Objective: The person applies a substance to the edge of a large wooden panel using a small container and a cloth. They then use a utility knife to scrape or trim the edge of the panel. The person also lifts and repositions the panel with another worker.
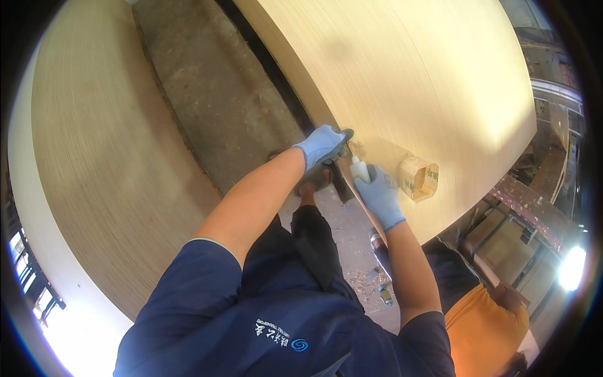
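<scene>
Bottle (359, 169), white with a narrow nozzle, is at the left edge of the pale panel (402, 69), its tip pointing up along that edge. The right hand (381, 195), in a light blue glove, curls its fingers around the bottle beside the panel's edge. The left hand (328, 146), in a matching glove with dark fingertips, is partly closed at the same edge of the panel, just above the nozzle; whether it pinches anything there I cannot tell. On top of the panel, right of the bottle, stands an open, many-sided container (419, 179) of tan material with green marks. Left of the panel, across a strip of grey floor (210, 81), lies a broad wood-grained board (107, 151). Pale scraps (367, 281) litter the ground below the panel. Another person in an orange top (483, 333) is below the panel's lower right side.
</scene>
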The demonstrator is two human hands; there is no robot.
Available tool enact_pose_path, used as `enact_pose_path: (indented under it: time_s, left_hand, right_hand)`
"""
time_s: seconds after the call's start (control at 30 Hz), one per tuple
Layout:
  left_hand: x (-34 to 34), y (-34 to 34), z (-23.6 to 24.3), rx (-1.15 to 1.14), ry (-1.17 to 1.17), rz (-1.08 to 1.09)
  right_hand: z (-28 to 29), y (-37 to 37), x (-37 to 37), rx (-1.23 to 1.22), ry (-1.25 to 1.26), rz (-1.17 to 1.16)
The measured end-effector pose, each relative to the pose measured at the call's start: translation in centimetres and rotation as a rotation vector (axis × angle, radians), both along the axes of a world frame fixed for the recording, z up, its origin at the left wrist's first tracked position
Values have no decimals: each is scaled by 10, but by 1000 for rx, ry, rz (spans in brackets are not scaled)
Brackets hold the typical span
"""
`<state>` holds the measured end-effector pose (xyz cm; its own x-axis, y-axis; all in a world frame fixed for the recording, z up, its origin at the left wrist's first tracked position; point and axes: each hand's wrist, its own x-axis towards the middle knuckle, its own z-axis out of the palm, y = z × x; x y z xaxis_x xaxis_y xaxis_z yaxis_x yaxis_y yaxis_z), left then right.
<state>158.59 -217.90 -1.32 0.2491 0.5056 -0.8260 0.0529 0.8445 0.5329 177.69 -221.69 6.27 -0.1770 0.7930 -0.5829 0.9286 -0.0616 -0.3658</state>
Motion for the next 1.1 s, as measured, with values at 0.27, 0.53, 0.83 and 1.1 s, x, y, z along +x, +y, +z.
enact_pose_path:
  time_s: [0.27,0.53,0.83,1.1]
  left_hand:
    - [0,0,0,-8,1,5]
    - [-1,0,0,2,-19,11]
    - [-1,0,0,7,-4,-1]
    - [-1,0,-1,8,-14,4]
  right_hand:
    - [0,2,-2,-9,-7,-7]
    - [-1,0,0,-1,-1,-9]
    - [0,-2,4,20,11,-1]
    - [3,1,-2,25,11,-10]
